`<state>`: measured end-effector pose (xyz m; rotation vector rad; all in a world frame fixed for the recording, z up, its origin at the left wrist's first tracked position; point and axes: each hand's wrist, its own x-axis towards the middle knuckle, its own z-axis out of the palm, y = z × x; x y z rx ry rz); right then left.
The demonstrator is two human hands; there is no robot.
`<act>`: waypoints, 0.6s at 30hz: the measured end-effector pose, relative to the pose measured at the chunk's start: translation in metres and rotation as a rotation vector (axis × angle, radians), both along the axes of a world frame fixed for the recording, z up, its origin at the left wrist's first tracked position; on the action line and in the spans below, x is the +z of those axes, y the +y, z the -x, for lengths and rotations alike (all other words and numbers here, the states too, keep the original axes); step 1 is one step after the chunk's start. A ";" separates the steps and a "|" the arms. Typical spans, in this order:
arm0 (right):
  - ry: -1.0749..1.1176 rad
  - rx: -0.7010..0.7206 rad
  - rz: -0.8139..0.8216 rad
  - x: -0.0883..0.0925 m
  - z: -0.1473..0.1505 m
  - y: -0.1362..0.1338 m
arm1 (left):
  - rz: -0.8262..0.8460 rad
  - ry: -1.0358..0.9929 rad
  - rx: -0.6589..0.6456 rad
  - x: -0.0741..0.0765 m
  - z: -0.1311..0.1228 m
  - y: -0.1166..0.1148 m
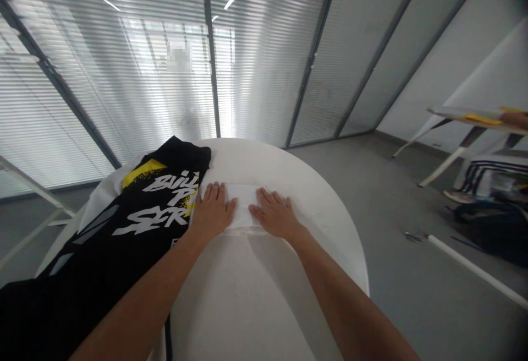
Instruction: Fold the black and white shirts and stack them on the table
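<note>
A small white folded cloth (242,198) lies flat on the round white table (322,207). On its left end rests my left hand (214,211), palm down with the fingers stretched out. My right hand (275,212) lies flat on the right end, fingers spread. Between the two hands the middle of the cloth shows. Close beside my left hand, a black garment (152,207) with white lettering and yellow patches is spread over the left side of the table.
Glass panels with blinds (264,64) stand behind the table. To the right, a white pole (474,267) lies on the grey floor near a dark bag (490,229). Farther right, a table (474,116) holds yellow items, with part of a person's hand (515,119) at the frame's edge.
</note>
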<state>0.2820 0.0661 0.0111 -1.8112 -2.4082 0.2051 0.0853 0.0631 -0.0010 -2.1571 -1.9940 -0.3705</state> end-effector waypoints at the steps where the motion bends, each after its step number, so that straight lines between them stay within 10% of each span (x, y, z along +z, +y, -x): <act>1: 0.004 -0.018 0.006 0.003 -0.001 -0.001 | 0.011 0.004 0.026 0.001 -0.001 -0.002; 9: 0.070 -0.291 -0.121 0.024 -0.004 0.001 | 0.007 0.125 0.224 0.032 0.048 -0.030; 18: 0.177 0.205 -0.272 0.014 0.020 -0.007 | 0.199 -0.079 0.469 0.026 0.103 -0.023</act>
